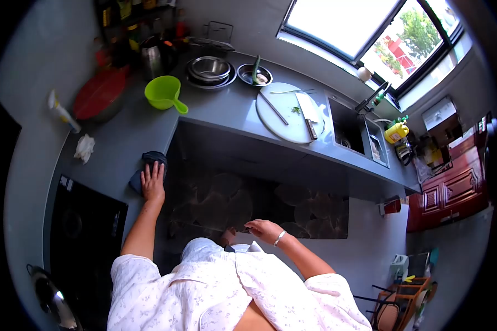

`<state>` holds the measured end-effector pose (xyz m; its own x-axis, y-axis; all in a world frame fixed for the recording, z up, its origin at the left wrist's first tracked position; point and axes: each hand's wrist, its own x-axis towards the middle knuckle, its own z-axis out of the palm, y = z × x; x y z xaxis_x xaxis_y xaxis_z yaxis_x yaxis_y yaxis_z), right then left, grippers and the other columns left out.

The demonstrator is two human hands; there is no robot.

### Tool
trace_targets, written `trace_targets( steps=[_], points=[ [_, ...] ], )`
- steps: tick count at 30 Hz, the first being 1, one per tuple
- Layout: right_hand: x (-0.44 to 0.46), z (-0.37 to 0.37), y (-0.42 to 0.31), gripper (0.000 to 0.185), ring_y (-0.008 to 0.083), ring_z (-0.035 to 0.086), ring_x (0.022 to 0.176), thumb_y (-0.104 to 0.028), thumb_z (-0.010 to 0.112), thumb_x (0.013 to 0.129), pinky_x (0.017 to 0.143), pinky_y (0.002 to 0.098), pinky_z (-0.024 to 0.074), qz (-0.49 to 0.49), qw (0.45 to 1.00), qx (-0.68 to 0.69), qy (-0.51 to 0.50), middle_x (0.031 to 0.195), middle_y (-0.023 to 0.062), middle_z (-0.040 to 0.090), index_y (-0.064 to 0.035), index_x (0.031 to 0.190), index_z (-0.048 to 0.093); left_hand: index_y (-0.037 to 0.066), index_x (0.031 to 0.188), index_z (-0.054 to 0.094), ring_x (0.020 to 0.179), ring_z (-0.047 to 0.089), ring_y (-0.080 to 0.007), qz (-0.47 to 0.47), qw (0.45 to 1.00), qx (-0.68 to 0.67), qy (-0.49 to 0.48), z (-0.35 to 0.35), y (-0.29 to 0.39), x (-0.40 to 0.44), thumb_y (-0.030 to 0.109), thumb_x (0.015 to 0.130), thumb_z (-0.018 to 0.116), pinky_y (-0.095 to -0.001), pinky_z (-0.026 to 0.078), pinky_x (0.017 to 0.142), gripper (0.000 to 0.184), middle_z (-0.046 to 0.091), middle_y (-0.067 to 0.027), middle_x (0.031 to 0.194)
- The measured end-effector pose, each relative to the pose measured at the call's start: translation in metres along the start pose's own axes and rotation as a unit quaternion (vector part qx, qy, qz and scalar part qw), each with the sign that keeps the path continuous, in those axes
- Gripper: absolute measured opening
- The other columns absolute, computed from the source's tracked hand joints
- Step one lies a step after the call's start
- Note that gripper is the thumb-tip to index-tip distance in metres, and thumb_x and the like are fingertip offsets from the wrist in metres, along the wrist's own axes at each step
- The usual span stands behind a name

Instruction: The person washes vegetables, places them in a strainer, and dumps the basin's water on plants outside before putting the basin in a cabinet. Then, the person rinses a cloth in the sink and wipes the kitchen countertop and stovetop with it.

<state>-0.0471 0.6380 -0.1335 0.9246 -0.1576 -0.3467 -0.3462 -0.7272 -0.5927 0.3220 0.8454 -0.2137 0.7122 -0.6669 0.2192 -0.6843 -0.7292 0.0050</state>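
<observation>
My left hand lies flat on a bunched dark cloth at the counter's inner edge, fingers stretched out over it. Part of the cloth is hidden under the palm. In front of my body hangs my right hand, a bracelet on its wrist. Its fingers are loosely bent and apart, and I see nothing in them. Close to the left hand are the black cooktop and a crumpled white tissue. A bright green scoop stands farther back on the counter.
A round white cutting board carries a cleaver, a thin rod and green bits. Metal bowls stand behind. The sink is to the right, a red covered basin at left. A patterned mat covers the floor.
</observation>
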Motion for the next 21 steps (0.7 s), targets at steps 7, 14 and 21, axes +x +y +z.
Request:
trace_targets(
  steps=[7, 14, 21],
  points=[
    [0.034, -0.068, 0.044, 0.026, 0.0299, 0.060, 0.098, -0.011, 0.053, 0.087, 0.086, 0.0356, 0.0487, 0.003, 0.999, -0.021, -0.028, 0.110, 0.0132, 0.062, -0.0057, 0.111, 0.061, 0.021, 0.142, 0.031, 0.137, 0.022, -0.0314, -0.091, 0.995, -0.006, -0.032, -0.012, 0.023, 0.040, 0.023, 0.078, 0.068, -0.0482, 0.018, 0.111, 0.073, 0.028, -0.0013, 0.147],
    [0.088, -0.084, 0.055, 0.024, 0.0320, 0.061, 0.090, -0.011, 0.053, 0.087, 0.078, 0.0369, 0.0503, -0.104, 0.994, 0.024, -0.022, 0.099, 0.0140, 0.063, -0.0058, 0.109, 0.061, 0.015, 0.140, 0.034, 0.134, 0.027, -0.0343, -0.137, 0.989, -0.060, -0.007, -0.007, 0.023, 0.082, 0.030, 0.079, 0.065, -0.0510, 0.020, 0.109, 0.070, 0.034, -0.0079, 0.144],
    [0.156, -0.107, 0.035, 0.022, 0.0270, 0.065, 0.084, -0.008, 0.059, 0.085, 0.071, 0.0305, 0.0519, -0.101, 0.991, 0.059, -0.059, 0.098, 0.0138, 0.065, -0.0040, 0.107, 0.063, 0.014, 0.134, 0.043, 0.131, 0.032, -0.0346, -0.111, 0.987, -0.100, 0.062, -0.003, 0.012, 0.094, 0.029, 0.076, 0.068, -0.0492, 0.025, 0.108, 0.064, 0.041, -0.0084, 0.139]
  ],
)
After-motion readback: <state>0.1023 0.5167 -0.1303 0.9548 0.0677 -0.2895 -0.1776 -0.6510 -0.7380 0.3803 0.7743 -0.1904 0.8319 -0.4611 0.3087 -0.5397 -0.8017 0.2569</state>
